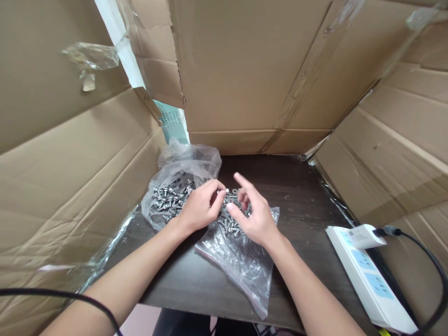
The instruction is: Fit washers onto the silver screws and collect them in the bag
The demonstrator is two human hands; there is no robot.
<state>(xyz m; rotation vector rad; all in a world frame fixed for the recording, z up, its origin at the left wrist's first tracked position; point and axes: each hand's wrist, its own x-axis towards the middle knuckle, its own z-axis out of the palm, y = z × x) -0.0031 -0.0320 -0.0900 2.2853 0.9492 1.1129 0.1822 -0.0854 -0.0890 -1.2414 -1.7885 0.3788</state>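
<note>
Left-hand fingers (218, 199) pinch a small, shiny silver fastener (227, 191).

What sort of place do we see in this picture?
Probably a makeshift workstation: cardboard panels enclose a dark tabletop, where an open clear plastic bag holds metal screws, and a white power strip lies at the right.

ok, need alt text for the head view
The left hand pinches a small metal piece; the right hand is open by metal screws on a clear plastic bag. A second bag of screws lies left, on a dark table between cardboard walls.
</note>
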